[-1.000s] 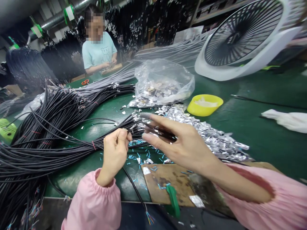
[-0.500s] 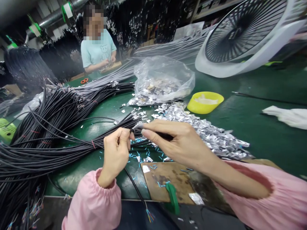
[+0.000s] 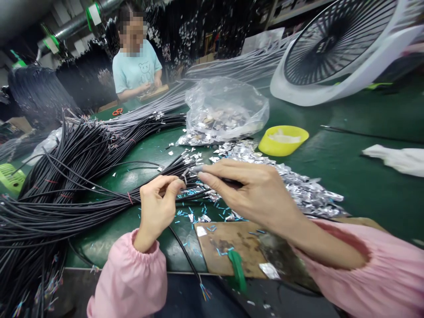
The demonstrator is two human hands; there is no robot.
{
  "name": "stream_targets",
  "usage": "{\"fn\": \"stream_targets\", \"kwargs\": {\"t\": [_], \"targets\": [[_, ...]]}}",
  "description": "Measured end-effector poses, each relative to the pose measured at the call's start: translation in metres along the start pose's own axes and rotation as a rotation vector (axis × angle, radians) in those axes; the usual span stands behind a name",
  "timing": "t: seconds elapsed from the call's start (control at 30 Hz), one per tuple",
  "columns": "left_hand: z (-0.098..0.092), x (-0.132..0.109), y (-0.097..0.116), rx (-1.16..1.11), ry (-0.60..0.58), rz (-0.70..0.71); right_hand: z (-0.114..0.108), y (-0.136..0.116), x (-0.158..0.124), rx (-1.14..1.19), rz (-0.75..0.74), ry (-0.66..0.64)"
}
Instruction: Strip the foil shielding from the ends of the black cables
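Observation:
My left hand (image 3: 156, 206) is closed in a pinch on a black cable (image 3: 99, 201) near its tip, at the front end of a big bundle of black cables (image 3: 66, 176) that fans out to the left. My right hand (image 3: 251, 192) comes in from the right, thumb and forefinger pinched at the cable's tip just beside my left fingers; what it grips is too small to name. A heap of silver foil scraps (image 3: 298, 190) lies behind my right hand. Both my sleeves are pink.
A brown board (image 3: 228, 247) with a green-handled tool (image 3: 236, 265) lies at the table's front edge. Behind are a clear plastic bag (image 3: 225, 110) of scraps, a yellow bowl (image 3: 283, 139), a white fan (image 3: 334, 48) and a white cloth (image 3: 397, 159). A person in a light blue shirt (image 3: 135, 70) works at the far end.
My right hand went from spread fingers to a pinch and drew in to the cable's tip beside my left hand. My left hand shifted slightly up.

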State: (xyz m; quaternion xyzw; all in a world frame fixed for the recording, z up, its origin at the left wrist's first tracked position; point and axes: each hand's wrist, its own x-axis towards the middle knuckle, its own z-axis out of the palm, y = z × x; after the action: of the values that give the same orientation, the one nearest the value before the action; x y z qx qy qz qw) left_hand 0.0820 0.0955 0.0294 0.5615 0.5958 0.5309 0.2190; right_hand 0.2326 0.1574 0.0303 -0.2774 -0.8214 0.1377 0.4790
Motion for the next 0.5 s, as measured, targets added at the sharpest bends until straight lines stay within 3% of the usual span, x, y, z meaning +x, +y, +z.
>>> {"fn": "stream_targets", "kwargs": {"t": [0.1, 0.2, 0.33, 0.5], "targets": [[-0.003, 0.0, 0.0, 0.096, -0.044, 0.052, -0.005, 0.0, 0.002, -0.065, -0.022, 0.057], [-0.003, -0.001, 0.001, 0.281, -0.044, 0.2, -0.012, -0.001, 0.003, -0.069, -0.15, -0.015], [-0.002, -0.002, -0.002, 0.48, -0.076, 0.341, -0.025, -0.002, 0.004, -0.204, -0.217, -0.283], [-0.001, -0.001, -0.008, 0.622, -0.278, 0.436, -0.032, -0.003, 0.018, -0.351, -0.197, -0.676]]}}
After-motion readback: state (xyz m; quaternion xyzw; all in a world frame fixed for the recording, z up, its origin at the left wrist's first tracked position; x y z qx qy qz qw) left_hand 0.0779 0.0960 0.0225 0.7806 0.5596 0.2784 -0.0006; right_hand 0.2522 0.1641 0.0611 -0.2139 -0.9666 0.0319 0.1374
